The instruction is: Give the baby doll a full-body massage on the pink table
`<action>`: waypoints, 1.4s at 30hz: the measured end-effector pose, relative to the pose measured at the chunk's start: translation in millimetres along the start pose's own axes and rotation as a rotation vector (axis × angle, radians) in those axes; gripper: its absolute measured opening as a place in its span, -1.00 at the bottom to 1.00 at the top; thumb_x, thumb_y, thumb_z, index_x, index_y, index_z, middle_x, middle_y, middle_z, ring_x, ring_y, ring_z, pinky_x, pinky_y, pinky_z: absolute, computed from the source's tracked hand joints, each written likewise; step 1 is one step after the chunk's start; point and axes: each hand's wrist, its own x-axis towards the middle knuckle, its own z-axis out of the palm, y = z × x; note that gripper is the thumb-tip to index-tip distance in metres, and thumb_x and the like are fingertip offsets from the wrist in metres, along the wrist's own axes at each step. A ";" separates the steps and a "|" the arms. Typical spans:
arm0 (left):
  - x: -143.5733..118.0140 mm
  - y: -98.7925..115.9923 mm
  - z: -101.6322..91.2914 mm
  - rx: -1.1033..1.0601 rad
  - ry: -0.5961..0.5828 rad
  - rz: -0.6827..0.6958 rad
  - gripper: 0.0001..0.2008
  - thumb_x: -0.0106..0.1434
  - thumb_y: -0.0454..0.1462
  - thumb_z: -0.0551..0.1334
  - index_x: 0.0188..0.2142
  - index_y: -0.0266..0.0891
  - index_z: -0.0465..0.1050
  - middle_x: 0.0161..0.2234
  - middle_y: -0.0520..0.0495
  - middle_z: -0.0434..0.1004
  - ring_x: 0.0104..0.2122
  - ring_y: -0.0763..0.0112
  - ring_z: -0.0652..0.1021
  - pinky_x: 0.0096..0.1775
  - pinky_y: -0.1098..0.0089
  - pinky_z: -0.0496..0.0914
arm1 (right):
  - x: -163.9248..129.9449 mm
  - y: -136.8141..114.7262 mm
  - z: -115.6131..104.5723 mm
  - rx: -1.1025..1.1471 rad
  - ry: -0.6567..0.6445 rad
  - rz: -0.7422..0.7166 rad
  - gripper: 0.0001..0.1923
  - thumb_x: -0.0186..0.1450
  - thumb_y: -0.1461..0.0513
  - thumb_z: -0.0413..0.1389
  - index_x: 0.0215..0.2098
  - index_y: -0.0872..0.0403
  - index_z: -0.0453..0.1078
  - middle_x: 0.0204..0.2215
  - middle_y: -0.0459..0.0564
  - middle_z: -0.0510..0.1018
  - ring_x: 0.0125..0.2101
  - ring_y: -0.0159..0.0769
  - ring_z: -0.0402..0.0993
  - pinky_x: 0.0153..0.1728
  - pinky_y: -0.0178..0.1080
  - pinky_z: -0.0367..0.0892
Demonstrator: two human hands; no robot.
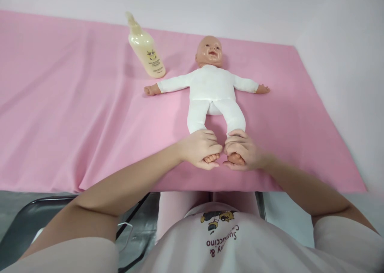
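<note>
Holding a baby doll (211,89) at frame centre, the left hand (201,148) and right hand (242,150) each clasped one foot. Gentle, even pressure seemed wise on the pink sheet (75,117); a lotion bottle (146,49) lay upper left.

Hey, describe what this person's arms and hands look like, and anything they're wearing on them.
Both arms are bare from the short pale pink sleeves down. The left hand and right hand wear no gloves, and no rings, watch or bracelets show. The short pale pink sleeves belong to a pale pink T-shirt with a small cartoon print and dark red lettering on the chest.
</note>
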 end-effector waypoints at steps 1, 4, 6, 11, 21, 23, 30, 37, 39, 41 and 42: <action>0.4 0.2 0.7 0.012 0.011 0.008 -0.56 0.39 0.09 0.04 -0.43 -0.16 0.34 -0.56 -0.03 0.44 -0.51 0.31 0.45 -0.35 0.27 0.32 | 0.0 -0.5 -0.5 0.007 0.008 0.004 -0.83 0.41 0.17 0.15 -0.22 0.01 0.21 -0.43 -0.15 0.53 -0.37 -0.32 0.52 -0.02 -0.09 0.41; 1.7 0.3 1.5 0.025 0.021 0.020 -0.57 0.34 0.11 0.13 -0.42 -0.17 0.37 -0.56 -0.02 0.43 -0.51 0.32 0.44 -0.36 0.28 0.31 | 0.7 -1.8 -3.4 0.038 0.020 0.020 -0.89 0.39 0.23 0.11 -0.23 0.00 0.22 -0.44 -0.15 0.53 -0.37 -0.32 0.52 0.01 -0.09 0.38; 2.6 0.1 1.6 0.020 -0.003 0.015 -0.56 0.30 0.13 0.17 -0.42 -0.17 0.38 -0.55 -0.03 0.45 -0.50 0.32 0.45 -0.35 0.28 0.32 | 1.2 -2.0 -5.7 0.059 0.000 0.031 -0.92 0.40 0.24 0.07 -0.23 0.00 0.22 -0.43 -0.14 0.53 -0.37 -0.31 0.51 0.02 -0.09 0.37; 4.1 0.7 1.3 -0.002 -0.062 -0.007 -0.70 0.26 -0.01 0.20 -0.41 -0.17 0.40 -0.52 -0.05 0.47 -0.47 0.28 0.46 -0.33 0.26 0.33 | 0.9 -0.4 -9.4 0.110 -0.055 0.028 -0.85 0.48 0.15 -0.08 -0.24 -0.01 0.23 -0.41 -0.11 0.51 -0.36 -0.28 0.48 0.06 -0.06 0.30; 2.8 -1.5 -1.2 -0.104 -0.141 -0.055 -0.72 0.35 -0.09 0.05 -0.38 -0.17 0.38 -0.49 -0.09 0.48 -0.44 0.24 0.47 -0.31 0.22 0.37 | -6.7 3.0 -1.6 0.114 -0.220 0.059 -0.76 0.51 0.15 -0.22 -0.25 -0.01 0.20 -0.44 -0.11 0.46 -0.34 -0.24 0.41 0.14 -0.02 0.18; 2.5 -2.5 -0.2 -0.112 -0.148 -0.049 -0.67 0.40 -0.06 0.01 -0.37 -0.17 0.38 -0.49 -0.08 0.49 -0.46 0.25 0.46 -0.31 0.22 0.36 | -7.4 3.3 0.9 0.100 -0.262 0.075 -0.80 0.49 0.19 -0.16 -0.26 0.00 0.22 -0.45 -0.12 0.44 -0.37 -0.25 0.37 0.13 -0.03 0.20; 2.1 -6.0 0.5 -0.128 -0.082 0.010 -0.49 0.46 0.08 -0.08 -0.38 -0.18 0.38 -0.50 -0.07 0.48 -0.51 0.28 0.42 -0.35 0.24 0.30 | -3.9 5.9 -5.5 0.059 -0.427 0.086 -0.62 0.34 -0.06 0.22 -0.18 0.07 0.37 -0.36 -0.02 0.51 -0.24 -0.17 0.44 0.12 0.03 0.28; 3.4 -9.3 -3.2 -0.085 -0.147 -0.060 -0.42 0.19 0.30 0.23 -0.39 -0.18 0.42 -0.46 -0.07 0.48 -0.42 0.28 0.46 -0.31 0.28 0.28 | -2.4 11.3 -6.5 -0.036 -0.373 0.038 -0.92 0.37 0.22 0.15 -0.29 0.04 0.37 -0.34 -0.02 0.55 -0.23 -0.21 0.45 0.03 -0.05 0.39; 3.6 -9.5 -3.2 -0.079 -0.177 -0.062 -0.43 0.18 0.29 0.25 -0.38 -0.18 0.44 -0.45 -0.07 0.49 -0.40 0.28 0.46 -0.28 0.27 0.29 | -2.9 11.2 -3.0 -0.059 -0.317 0.015 -0.87 0.37 0.28 0.09 -0.37 0.02 0.32 -0.47 -0.10 0.48 -0.34 -0.27 0.41 0.01 -0.08 0.40; 3.6 -9.1 -3.1 -0.076 -0.195 -0.058 -0.45 0.19 0.27 0.26 -0.36 -0.19 0.46 -0.43 -0.08 0.51 -0.38 0.27 0.47 -0.25 0.26 0.31 | -2.9 9.9 -0.7 -0.061 -0.243 0.001 -0.87 0.36 0.29 0.07 -0.37 0.00 0.29 -0.50 -0.12 0.47 -0.37 -0.29 0.42 0.04 -0.08 0.39; 3.4 -8.7 -3.2 -0.081 -0.195 -0.050 -0.45 0.20 0.26 0.26 -0.35 -0.19 0.48 -0.42 -0.09 0.52 -0.37 0.26 0.47 -0.24 0.26 0.31 | -2.5 8.7 -0.4 -0.053 -0.203 0.003 -0.89 0.36 0.28 0.06 -0.35 -0.01 0.29 -0.49 -0.12 0.49 -0.36 -0.28 0.45 0.06 -0.07 0.38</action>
